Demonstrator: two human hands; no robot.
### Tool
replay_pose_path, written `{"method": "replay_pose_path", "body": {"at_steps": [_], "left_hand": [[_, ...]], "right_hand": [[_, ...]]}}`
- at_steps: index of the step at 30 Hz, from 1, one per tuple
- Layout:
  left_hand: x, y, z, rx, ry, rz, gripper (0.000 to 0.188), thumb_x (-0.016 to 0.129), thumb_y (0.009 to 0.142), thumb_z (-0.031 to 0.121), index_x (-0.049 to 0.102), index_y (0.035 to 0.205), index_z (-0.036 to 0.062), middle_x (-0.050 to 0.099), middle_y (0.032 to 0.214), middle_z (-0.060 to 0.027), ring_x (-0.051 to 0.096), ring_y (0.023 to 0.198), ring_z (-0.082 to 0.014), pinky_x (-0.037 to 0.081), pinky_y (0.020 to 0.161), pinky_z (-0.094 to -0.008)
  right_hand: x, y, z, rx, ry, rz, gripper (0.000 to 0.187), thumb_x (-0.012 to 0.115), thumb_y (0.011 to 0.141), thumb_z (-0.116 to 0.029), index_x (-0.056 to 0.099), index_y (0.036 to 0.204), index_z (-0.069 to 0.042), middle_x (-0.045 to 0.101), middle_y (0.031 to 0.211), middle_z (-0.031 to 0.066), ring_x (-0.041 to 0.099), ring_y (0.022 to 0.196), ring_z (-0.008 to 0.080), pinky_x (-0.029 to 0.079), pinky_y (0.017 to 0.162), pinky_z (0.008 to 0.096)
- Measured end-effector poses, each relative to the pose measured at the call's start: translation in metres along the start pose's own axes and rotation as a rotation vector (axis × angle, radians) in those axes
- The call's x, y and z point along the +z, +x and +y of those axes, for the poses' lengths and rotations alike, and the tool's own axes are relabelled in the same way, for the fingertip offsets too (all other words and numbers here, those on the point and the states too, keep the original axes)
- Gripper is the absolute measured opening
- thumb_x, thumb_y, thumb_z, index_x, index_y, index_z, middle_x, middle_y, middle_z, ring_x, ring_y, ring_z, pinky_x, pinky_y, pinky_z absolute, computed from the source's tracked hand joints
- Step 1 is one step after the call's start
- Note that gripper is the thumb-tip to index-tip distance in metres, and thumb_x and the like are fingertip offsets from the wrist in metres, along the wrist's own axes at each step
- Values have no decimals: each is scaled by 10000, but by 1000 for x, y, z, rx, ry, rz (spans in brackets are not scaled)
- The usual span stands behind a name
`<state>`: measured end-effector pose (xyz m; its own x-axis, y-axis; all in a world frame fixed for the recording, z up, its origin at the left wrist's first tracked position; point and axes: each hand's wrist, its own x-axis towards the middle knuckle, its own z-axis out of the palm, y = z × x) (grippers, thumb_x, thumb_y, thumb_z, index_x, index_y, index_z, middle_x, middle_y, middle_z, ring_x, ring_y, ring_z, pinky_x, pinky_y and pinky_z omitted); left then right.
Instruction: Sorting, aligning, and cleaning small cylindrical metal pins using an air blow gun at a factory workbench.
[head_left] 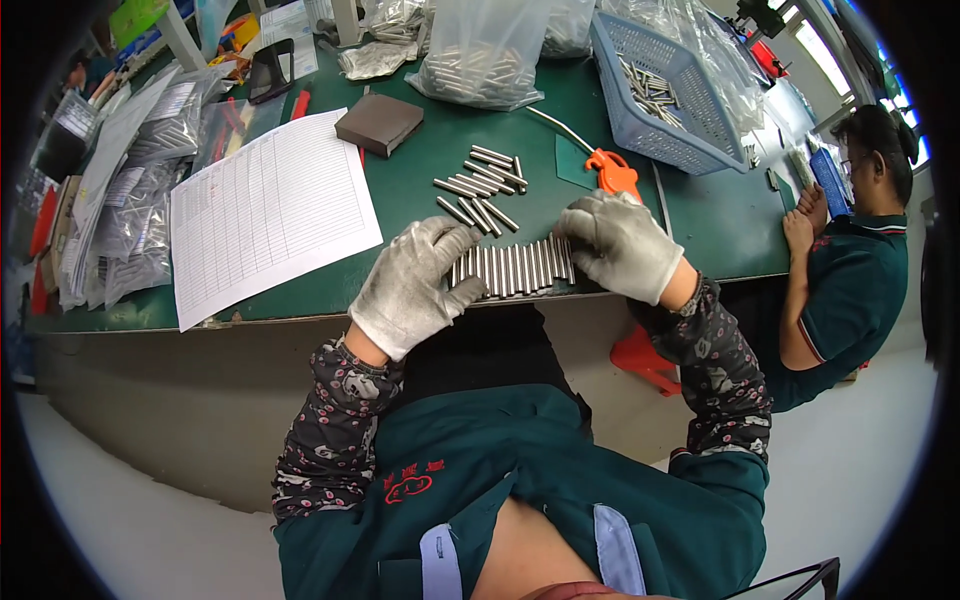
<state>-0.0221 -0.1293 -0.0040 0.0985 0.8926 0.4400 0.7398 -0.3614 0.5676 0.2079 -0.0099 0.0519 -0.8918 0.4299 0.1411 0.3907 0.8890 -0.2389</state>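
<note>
A row of short, shiny metal pins [512, 270] lies side by side along the near edge of the green table [420, 190]. My left hand [415, 278], in a pale grey glove, closes its thumb and fingers around the row's left end. At the right end, my gloved right hand [625, 248] is curled with its fingertips against the last pins; the fingertips are partly hidden. Just beyond the row, several loose pins [482, 182] lie scattered at different angles.
A dark brown block [380, 124] sits beside a printed sheet [270, 215]. Farther back are a clear bag of pins [482, 65] and a blue basket [700, 145]. An orange air blow gun [612, 172] lies beyond my right hand. Another person [855, 270] sits at the right.
</note>
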Motion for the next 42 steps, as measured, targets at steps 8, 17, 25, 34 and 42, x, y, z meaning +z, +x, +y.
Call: {"method": "replay_pose_path", "body": {"at_steps": [8, 17, 25, 34, 42], "left_hand": [[1, 1, 1, -3, -10, -6, 442, 747, 657, 143, 611, 1066, 45, 578, 1042, -123, 562, 978, -301, 475, 868, -384], [-8, 16, -23, 6, -8, 131, 317, 643, 738, 61, 612, 1053, 52, 588, 1034, -114, 572, 951, -296, 493, 827, -370], [-18, 51, -26, -34, 327, -132, 294, 684, 708, 28, 626, 989, 89, 604, 986, -74, 595, 907, -292, 495, 783, -386], [-6, 61, -32, -13, 200, -190, 337, 681, 713, 22, 610, 1035, 93, 595, 999, -89, 592, 922, -307, 498, 799, -388], [-6, 64, -33, 155, 240, -224, 428, 667, 687, -26, 608, 1083, 122, 592, 1015, -92, 597, 926, -305, 509, 792, -366]], "right_hand": [[4, -4, -11, 90, -164, -133, 561, 739, 632, -410, 655, 1084, -88, 620, 984, 85, 544, 998, 287, 407, 878, 417], [2, 21, -15, 92, -80, 37, 341, 701, 707, -296, 663, 974, -87, 623, 937, 84, 554, 936, 289, 422, 814, 413], [33, 69, -28, 379, -56, -19, 175, 556, 793, -196, 664, 890, -98, 658, 825, 148, 629, 835, 335, 495, 751, 449], [24, 83, -40, 503, 2, -131, 333, 626, 738, -348, 666, 930, -79, 674, 874, 167, 651, 864, 333, 515, 782, 417], [13, 86, -29, 489, 67, -222, 354, 653, 721, -376, 693, 935, -97, 679, 921, 149, 648, 894, 318, 510, 792, 400]]}}
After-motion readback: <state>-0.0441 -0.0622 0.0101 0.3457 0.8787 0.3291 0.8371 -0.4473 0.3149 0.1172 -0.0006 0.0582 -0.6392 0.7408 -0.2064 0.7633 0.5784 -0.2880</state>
